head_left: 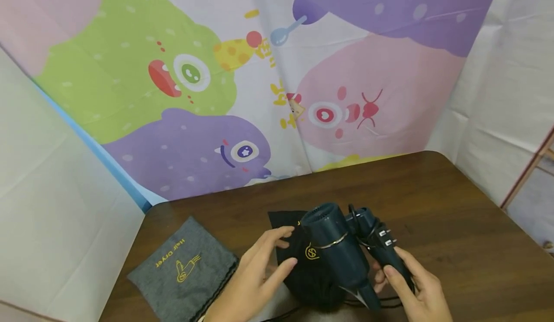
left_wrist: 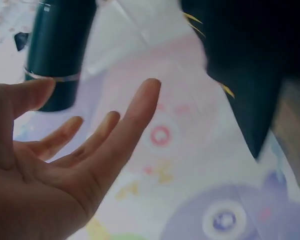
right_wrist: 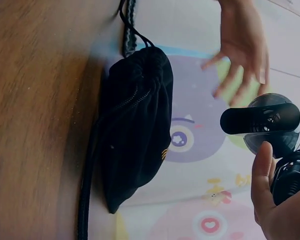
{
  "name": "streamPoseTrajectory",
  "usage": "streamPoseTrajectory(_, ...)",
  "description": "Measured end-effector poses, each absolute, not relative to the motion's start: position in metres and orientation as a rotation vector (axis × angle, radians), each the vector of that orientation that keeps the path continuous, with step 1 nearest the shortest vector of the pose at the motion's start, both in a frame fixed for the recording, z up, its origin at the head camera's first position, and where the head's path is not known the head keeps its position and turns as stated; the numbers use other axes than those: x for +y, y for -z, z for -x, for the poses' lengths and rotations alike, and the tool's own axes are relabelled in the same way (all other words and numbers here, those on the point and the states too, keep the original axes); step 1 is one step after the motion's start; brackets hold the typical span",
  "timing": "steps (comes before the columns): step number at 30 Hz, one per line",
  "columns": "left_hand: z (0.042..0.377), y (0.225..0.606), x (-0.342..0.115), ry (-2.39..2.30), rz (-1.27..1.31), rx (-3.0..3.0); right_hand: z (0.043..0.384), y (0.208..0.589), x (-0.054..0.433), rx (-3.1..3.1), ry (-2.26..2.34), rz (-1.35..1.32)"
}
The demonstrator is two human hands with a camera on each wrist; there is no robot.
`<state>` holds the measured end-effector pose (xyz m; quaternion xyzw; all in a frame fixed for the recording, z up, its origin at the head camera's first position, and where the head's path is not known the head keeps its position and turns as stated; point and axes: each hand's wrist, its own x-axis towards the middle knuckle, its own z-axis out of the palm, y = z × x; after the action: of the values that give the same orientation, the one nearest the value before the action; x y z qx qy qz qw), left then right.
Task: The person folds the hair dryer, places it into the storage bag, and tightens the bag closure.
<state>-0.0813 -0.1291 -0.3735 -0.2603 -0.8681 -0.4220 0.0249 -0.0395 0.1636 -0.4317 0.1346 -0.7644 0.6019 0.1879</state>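
A dark teal hair dryer (head_left: 339,247) is held up over the table by my right hand (head_left: 417,288), whose fingers and thumb grip its handle. The black cord is bundled along the handle, with the plug (head_left: 386,238) and its prongs facing outward. In the right wrist view the flat nozzle (right_wrist: 260,119) points toward the camera. My left hand (head_left: 255,278) is beside the dryer's barrel, fingers spread and apart from it in the head view. A black drawstring pouch (head_left: 298,269) with a gold logo lies below the dryer, partly hidden by it.
To the left on the brown wooden table (head_left: 467,216) lies a grey pouch (head_left: 195,259) printed "Hair Dryer" in gold. A black drawstring (right_wrist: 87,185) trails over the tabletop. Behind the table hangs a cartoon-printed cloth (head_left: 277,72), with white sheets at both sides.
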Motion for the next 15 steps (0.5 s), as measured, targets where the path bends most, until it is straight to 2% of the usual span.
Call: streamPoseTrajectory(15, 0.062, 0.409, -0.205, 0.720, 0.269, -2.902, 0.042, 0.437, 0.159, -2.168, -1.728, -0.365)
